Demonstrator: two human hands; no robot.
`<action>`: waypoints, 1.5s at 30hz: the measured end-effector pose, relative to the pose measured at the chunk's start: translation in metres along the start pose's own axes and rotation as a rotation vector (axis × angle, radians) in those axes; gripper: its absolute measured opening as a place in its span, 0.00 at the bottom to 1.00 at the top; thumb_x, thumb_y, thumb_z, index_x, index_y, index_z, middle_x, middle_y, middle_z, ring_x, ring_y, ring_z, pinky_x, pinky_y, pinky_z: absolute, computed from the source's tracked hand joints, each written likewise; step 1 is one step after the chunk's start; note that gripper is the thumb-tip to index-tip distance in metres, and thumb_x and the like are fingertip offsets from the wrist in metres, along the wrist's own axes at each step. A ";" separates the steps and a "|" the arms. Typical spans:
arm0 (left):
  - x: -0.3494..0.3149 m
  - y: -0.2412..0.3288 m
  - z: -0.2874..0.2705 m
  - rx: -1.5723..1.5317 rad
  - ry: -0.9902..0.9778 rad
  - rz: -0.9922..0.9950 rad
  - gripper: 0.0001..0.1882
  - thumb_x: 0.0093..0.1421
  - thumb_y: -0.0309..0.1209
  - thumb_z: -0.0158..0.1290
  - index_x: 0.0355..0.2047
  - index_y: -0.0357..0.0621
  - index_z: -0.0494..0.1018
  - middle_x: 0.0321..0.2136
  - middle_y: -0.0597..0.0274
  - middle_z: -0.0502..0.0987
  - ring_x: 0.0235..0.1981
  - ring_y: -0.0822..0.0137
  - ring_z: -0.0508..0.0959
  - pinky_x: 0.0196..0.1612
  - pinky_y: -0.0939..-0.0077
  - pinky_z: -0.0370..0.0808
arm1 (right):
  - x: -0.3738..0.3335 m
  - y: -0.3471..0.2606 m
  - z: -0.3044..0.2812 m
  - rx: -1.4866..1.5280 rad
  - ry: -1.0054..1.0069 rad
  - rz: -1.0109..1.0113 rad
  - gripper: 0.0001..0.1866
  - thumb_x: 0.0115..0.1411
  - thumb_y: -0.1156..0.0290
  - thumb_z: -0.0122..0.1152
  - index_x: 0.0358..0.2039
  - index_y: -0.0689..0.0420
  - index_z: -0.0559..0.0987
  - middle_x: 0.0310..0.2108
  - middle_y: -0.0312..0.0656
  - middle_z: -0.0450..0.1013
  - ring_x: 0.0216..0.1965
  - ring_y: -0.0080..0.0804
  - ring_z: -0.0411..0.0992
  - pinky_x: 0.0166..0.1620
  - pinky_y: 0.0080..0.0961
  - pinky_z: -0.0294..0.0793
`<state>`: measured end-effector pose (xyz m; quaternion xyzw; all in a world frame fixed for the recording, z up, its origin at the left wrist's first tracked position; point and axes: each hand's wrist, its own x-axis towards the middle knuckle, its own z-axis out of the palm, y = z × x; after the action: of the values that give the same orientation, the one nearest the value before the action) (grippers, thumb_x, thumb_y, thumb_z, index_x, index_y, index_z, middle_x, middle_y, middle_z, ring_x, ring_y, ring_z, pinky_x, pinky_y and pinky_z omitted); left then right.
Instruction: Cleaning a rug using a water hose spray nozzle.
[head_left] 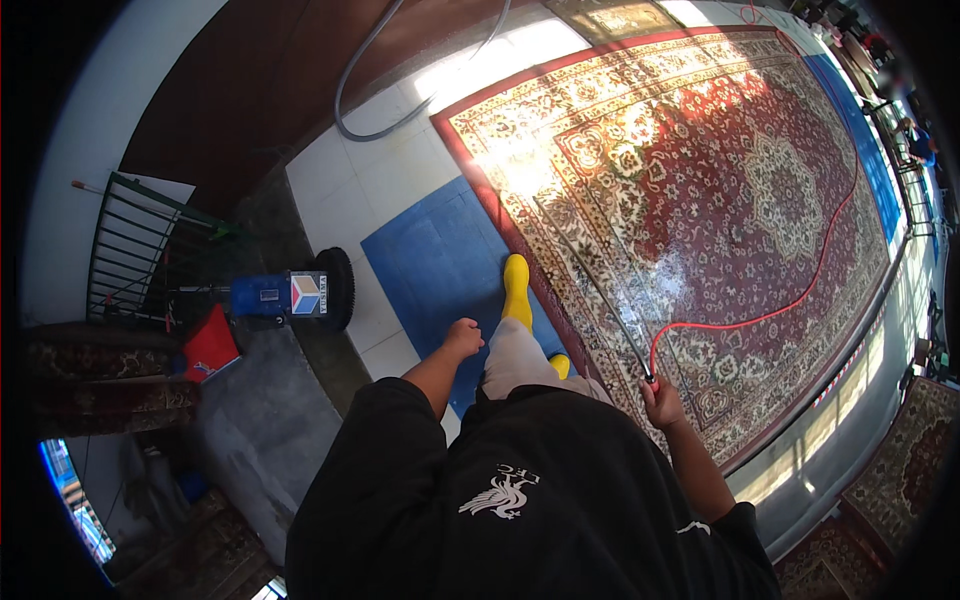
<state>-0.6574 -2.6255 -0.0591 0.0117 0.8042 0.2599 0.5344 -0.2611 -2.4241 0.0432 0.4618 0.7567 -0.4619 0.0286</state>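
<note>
My right hand (662, 404) is closed around the handle end of a long thin spray wand (600, 292). Its dark tube slants forward and left, low over a large red and cream patterned rug (715, 225). From the handle a red hose (745, 322) curves away over the rug to the far right. A whitish hazy patch lies on the rug beside the wand; whether it is mist or wet shine, I cannot tell. Left of my leg, my left hand (463, 340) hangs with curled fingers and nothing visible in it, above a blue mat (425, 260).
My yellow boots (516, 285) are at the rug's left edge. To the left stands a blue floor machine (262, 296) with a round black brush, near a green metal rack (135, 245) and rolled carpets (110, 390). A grey hose (345, 100) loops at the back.
</note>
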 end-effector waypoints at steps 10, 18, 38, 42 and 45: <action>-0.061 -0.046 0.059 0.494 0.056 0.225 0.19 0.52 0.34 0.47 0.44 0.44 0.73 0.43 0.49 0.74 0.47 0.55 0.73 0.50 0.68 0.68 | -0.236 0.138 -0.043 -0.294 -0.086 0.281 0.18 0.54 0.56 0.58 0.23 0.61 0.71 0.18 0.50 0.69 0.24 0.50 0.70 0.27 0.39 0.67; -0.073 -0.053 0.044 0.465 0.087 0.249 0.18 0.50 0.33 0.48 0.41 0.39 0.74 0.41 0.47 0.75 0.45 0.54 0.74 0.49 0.67 0.69 | -0.218 0.099 -0.034 -0.242 -0.161 0.378 0.21 0.54 0.52 0.58 0.24 0.60 0.73 0.21 0.52 0.71 0.27 0.52 0.71 0.31 0.39 0.69; 0.009 -0.065 -0.072 0.058 0.053 0.088 0.18 0.51 0.31 0.49 0.43 0.38 0.72 0.33 0.49 0.77 0.33 0.58 0.78 0.37 0.69 0.74 | 0.052 -0.107 0.072 -0.251 -0.048 0.077 0.23 0.57 0.51 0.52 0.24 0.61 0.72 0.19 0.52 0.70 0.24 0.48 0.70 0.30 0.37 0.67; 0.013 -0.022 -0.115 -0.052 0.009 0.041 0.18 0.53 0.28 0.48 0.45 0.35 0.69 0.26 0.54 0.76 0.22 0.66 0.76 0.25 0.73 0.74 | 0.104 -0.147 0.078 -0.210 -0.073 0.065 0.21 0.58 0.53 0.52 0.24 0.61 0.72 0.19 0.52 0.70 0.23 0.49 0.69 0.29 0.37 0.67; 0.031 -0.021 -0.144 -0.140 0.053 0.036 0.17 0.54 0.27 0.47 0.45 0.35 0.68 0.25 0.56 0.75 0.21 0.66 0.75 0.24 0.73 0.74 | 0.138 -0.204 0.081 -0.233 -0.112 0.077 0.22 0.57 0.51 0.52 0.26 0.61 0.72 0.23 0.55 0.72 0.30 0.54 0.71 0.34 0.41 0.69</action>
<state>-0.7901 -2.6929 -0.0520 -0.0184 0.7975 0.3254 0.5078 -0.5191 -2.4200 0.0696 0.4576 0.7841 -0.3944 0.1421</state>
